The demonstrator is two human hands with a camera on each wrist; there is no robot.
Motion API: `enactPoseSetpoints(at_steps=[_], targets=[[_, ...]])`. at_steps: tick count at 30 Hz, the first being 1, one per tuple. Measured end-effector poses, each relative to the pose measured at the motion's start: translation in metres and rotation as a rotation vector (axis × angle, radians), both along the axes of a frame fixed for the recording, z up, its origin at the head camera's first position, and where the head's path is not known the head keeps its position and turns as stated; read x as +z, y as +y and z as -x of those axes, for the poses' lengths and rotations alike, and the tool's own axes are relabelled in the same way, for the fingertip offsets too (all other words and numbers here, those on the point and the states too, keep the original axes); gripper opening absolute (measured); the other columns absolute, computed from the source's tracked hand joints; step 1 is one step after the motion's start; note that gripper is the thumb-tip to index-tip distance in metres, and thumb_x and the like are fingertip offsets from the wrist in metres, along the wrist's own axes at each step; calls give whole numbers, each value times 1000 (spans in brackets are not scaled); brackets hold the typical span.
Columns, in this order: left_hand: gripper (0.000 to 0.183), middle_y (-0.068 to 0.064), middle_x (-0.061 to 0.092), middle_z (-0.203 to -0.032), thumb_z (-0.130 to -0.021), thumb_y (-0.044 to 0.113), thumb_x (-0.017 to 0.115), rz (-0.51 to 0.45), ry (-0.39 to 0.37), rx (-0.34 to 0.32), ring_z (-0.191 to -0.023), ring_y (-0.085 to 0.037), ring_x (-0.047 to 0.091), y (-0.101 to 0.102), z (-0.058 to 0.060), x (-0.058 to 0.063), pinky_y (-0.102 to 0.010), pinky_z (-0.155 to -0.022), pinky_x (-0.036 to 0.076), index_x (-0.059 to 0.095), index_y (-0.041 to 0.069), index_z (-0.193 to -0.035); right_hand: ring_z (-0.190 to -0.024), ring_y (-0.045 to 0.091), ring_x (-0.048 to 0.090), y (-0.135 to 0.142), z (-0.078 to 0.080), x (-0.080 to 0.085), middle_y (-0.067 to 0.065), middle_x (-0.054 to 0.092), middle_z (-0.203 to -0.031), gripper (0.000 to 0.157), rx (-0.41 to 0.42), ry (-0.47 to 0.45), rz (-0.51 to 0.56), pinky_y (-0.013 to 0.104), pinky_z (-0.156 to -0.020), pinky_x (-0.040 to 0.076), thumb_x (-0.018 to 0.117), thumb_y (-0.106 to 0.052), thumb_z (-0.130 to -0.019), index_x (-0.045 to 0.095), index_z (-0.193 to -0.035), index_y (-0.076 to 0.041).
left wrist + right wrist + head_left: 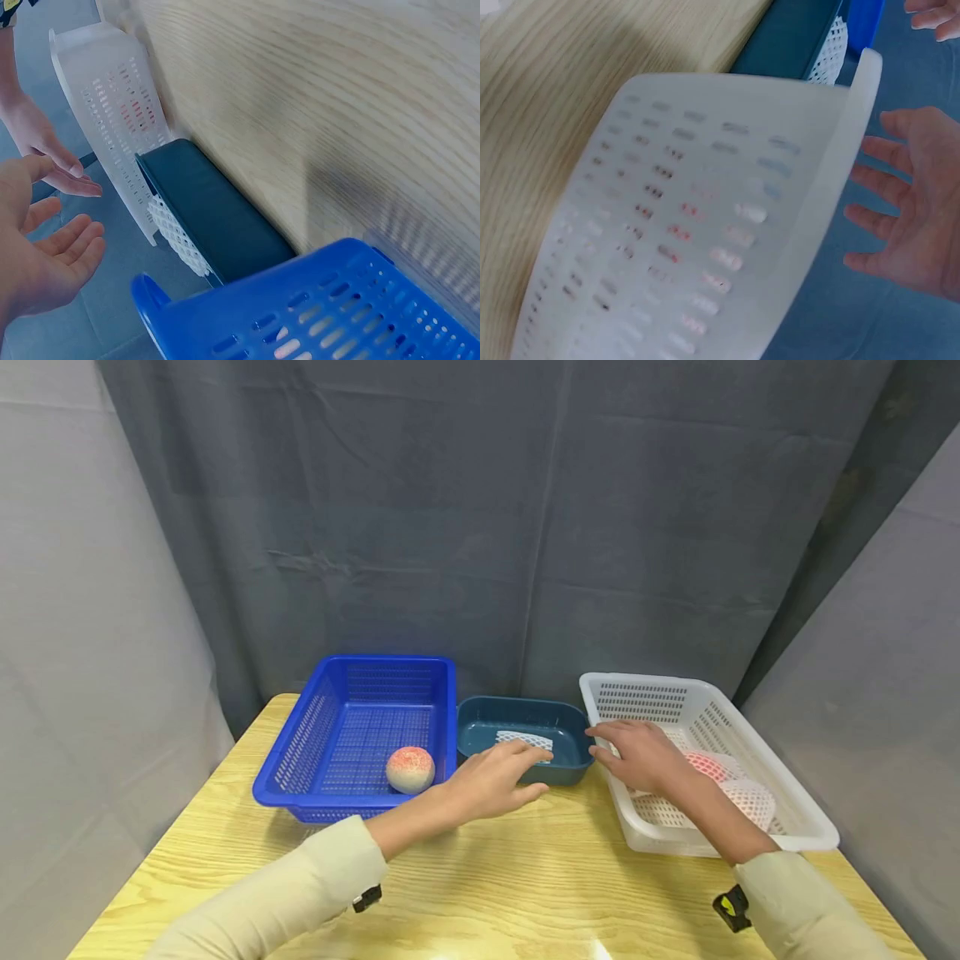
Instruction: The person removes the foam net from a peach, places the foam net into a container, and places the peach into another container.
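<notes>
My left hand (487,781), fingers spread and holding nothing, is over the front of a dark teal tub (487,708). A white foam fruit net (525,739) lies in that tub and shows at its rim in the left wrist view (178,236). On the left, a peach (410,769) with a red top and pale underside sits bare in the blue basket (273,768). My right hand (647,753) hangs over the left side of the white basket (795,777), its fingers loose and nothing between them. Under its wrist lie a reddish fruit in a foam net (708,766) and more white netting (752,802).
All three containers stand side by side on a wooden table (480,877), the teal tub between the two baskets. A dark grey curtain (480,527) hangs behind, with pale curtains at both sides. The white basket's rim rises beside my right hand.
</notes>
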State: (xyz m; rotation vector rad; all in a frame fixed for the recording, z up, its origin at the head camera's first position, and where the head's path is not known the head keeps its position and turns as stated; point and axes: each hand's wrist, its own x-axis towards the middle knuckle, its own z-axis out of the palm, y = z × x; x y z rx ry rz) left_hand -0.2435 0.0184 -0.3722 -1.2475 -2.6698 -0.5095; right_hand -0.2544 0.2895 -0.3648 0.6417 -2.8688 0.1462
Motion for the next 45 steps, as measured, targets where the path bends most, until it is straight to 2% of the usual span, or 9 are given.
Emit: enactPoseSetpoints(at_steps=[6,11,19,28,32,40,45], targets=[[45,-2,60,-134,-98,37,65,1,1,-17,-123,-17,56,9,-2,-1,-36,-93,52,58,20,-140,-124,44,52,11,0,-4,19,62,-131,36,-30,-16,4,65,-100,37,59,-24,-100,64,-131,-6],[45,-2,61,-133,-98,37,65,16,17,-35,-121,-16,57,17,-5,-2,-32,-95,50,58,21,-139,-121,43,55,20,-2,-7,19,63,-127,33,-10,-14,33,62,-98,41,59,-19,-100,65,-128,-4],[45,-1,62,-128,-99,40,63,38,34,-65,-115,-15,59,26,-10,-10,-28,-85,54,59,21,-139,-114,44,59,34,-6,-13,22,63,-126,37,-46,-58,54,61,-91,45,59,-17,-99,60,-133,-3],[44,-1,61,-131,-99,39,62,53,15,-78,-117,-15,57,36,-15,-15,-30,-86,53,59,21,-139,-119,47,54,51,-5,-21,22,62,-128,39,-30,-79,22,61,-97,42,65,-13,-90,63,-128,-1],[44,0,60,-132,-99,40,61,77,6,-85,-117,-15,57,43,-16,-17,-30,-86,53,58,22,-139,-119,50,52,56,-2,-26,25,59,-130,43,-32,-89,-4,63,-96,42,71,-15,-87,64,-128,-2],[43,0,61,-131,-99,40,62,84,36,-130,-118,-15,57,59,-21,-18,-28,-88,52,59,22,-138,-125,56,43,65,1,-32,29,48,-142,62,-56,-150,-17,68,-95,40,80,-17,-83,56,-140,-8],[43,1,62,-130,-98,40,63,97,46,-151,-114,-14,58,69,-25,-17,-25,-83,53,60,23,-137,-124,59,43,70,-1,-36,33,43,-144,66,-22,-144,-23,69,-94,40,82,-19,-82,55,-141,-7]])
